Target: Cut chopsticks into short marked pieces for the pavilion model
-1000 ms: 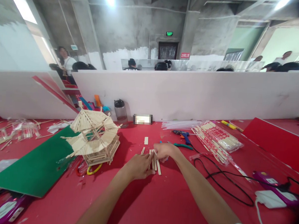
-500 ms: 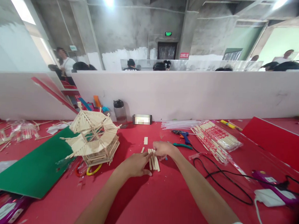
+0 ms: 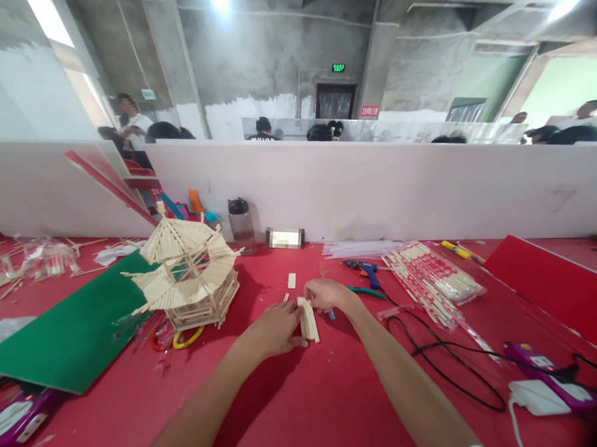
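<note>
Flanking left hand (image 3: pixel 275 329): half-open, sticks (image 3: pixel 308 323) are being touched
Right hand (image 3: pixel 327 294): curled, hold's being hidden, can't tell
Sticks: might be getting skewed if shoved unevenly

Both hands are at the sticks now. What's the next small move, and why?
I'd probably brace the left hand along the row of sticks and nudge them flush from the other side with the right hand. The sticks lie close side by side between both hands, so gentle pressure from opposite sides should square the row.
</note>
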Demonstrator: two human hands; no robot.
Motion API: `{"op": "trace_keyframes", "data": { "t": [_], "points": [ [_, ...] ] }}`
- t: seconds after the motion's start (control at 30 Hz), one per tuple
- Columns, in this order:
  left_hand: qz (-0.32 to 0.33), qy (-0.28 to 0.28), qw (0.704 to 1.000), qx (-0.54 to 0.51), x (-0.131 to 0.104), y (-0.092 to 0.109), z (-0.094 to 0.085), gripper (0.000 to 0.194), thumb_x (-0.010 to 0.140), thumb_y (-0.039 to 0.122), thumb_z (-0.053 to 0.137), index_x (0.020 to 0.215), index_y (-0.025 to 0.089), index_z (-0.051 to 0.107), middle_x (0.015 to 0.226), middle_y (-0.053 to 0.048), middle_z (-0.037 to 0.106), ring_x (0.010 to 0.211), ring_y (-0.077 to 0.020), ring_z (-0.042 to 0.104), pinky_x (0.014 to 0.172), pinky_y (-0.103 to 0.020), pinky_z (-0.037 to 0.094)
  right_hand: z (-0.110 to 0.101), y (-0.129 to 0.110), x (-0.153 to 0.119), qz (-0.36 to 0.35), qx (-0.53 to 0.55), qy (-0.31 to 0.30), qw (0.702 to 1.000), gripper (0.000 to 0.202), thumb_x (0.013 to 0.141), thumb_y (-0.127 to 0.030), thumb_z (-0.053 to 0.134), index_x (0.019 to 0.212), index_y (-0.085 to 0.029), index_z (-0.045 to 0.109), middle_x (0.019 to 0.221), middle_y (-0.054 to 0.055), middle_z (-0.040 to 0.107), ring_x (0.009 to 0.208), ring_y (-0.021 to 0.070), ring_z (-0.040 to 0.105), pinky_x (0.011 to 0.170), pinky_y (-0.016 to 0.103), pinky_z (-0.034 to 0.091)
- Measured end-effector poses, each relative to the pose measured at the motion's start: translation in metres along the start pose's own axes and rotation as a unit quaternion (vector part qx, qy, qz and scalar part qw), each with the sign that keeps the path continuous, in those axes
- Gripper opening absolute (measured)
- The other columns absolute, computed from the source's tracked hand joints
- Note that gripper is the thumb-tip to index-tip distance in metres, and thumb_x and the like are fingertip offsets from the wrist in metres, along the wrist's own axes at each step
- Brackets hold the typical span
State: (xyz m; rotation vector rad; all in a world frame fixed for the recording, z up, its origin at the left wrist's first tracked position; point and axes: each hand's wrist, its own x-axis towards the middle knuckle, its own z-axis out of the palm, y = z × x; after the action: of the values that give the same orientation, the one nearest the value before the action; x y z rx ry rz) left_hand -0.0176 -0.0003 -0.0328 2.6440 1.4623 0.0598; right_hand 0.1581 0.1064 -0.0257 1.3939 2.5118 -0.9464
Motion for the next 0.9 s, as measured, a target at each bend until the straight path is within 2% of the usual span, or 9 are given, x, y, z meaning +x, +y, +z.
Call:
{"op": "trace_keyframes", "data": {
  "t": [0.17,0.33,0.43,0.53,0.6,0.73,0.9],
  "points": [
    [-0.015,-0.001,1.0,0.002,0.0,0.007,0.002,0.068,0.078,0.061,0.061,0.129,0.017,0.049,0.124,-0.016,0.057,0.116,-0.0339,0.053,0.099,-0.046,0.042,-0.003,-0.004,-0.005,-0.006,-0.017,0.003,1.0,0.032,0.078,-0.013,0.06,0.109,-0.018,0.061,0.08,0.005,0.073,0.062,0.0139,0.069,0.052,0.016,0.045],
    [-0.032,0.009,0.999,-0.022,0.0,0.012,-0.002,0.069,0.079,0.059,0.062,0.133,0.019,0.045,0.135,-0.016,0.048,0.128,-0.0332,0.044,0.103,-0.043,0.039,-0.007,-0.009,-0.01,-0.004,-0.06,0.015,0.998,0.029,0.075,-0.013,0.062,0.103,-0.018,0.068,0.083,0.005,0.075,0.064,0.0131,0.068,0.054,0.016,0.042],
    [-0.035,0.012,0.999,-0.028,0.0,0.018,-0.002,0.073,0.078,0.06,0.062,0.134,0.017,0.044,0.133,-0.016,0.049,0.125,-0.0327,0.045,0.102,-0.042,0.04,-0.008,-0.012,-0.011,-0.019,-0.096,0.053,0.994,0.026,0.075,-0.014,0.063,0.1,-0.019,0.07,0.085,0.005,0.075,0.068,0.0141,0.069,0.057,0.017,0.041],
    [-0.043,0.037,0.998,-0.003,0.002,0.029,0.003,0.079,0.077,0.066,0.06,0.133,0.012,0.045,0.129,-0.02,0.051,0.121,-0.0354,0.046,0.103,-0.046,0.037,-0.009,-0.013,-0.01,-0.046,-0.112,0.098,0.988,0.025,0.075,-0.014,0.063,0.098,-0.02,0.072,0.089,0.005,0.075,0.078,0.0152,0.069,0.06,0.018,0.04],
    [-0.052,0.053,0.997,0.01,0.003,0.036,0.008,0.08,0.077,0.067,0.058,0.132,0.009,0.047,0.128,-0.021,0.052,0.12,-0.0368,0.046,0.102,-0.048,0.038,-0.009,-0.013,-0.009,-0.062,-0.104,0.098,0.988,0.027,0.075,-0.013,0.062,0.099,-0.02,0.073,0.091,0.004,0.075,0.081,0.015,0.069,0.061,0.017,0.04],
    [-0.058,0.05,0.997,0.003,0.005,0.042,0.011,0.061,0.084,0.058,0.055,0.124,0.012,0.054,0.126,-0.02,0.054,0.116,-0.0357,0.05,0.095,-0.049,0.045,-0.008,-0.014,-0.009,-0.077,-0.091,0.079,0.99,0.031,0.075,-0.01,0.061,0.1,-0.02,0.075,0.095,0.004,0.076,0.083,0.0153,0.069,0.061,0.017,0.04],
    [-0.051,0.025,0.998,-0.023,0.007,0.032,0.01,0.05,0.088,0.049,0.053,0.121,0.012,0.057,0.127,-0.019,0.053,0.107,-0.033,0.057,0.09,-0.047,0.05,-0.009,-0.015,-0.009,-0.07,-0.087,0.074,0.991,0.031,0.075,-0.01,0.061,0.1,-0.021,0.076,0.097,0.004,0.076,0.087,0.0164,0.069,0.066,0.017,0.042]
  ]
}}
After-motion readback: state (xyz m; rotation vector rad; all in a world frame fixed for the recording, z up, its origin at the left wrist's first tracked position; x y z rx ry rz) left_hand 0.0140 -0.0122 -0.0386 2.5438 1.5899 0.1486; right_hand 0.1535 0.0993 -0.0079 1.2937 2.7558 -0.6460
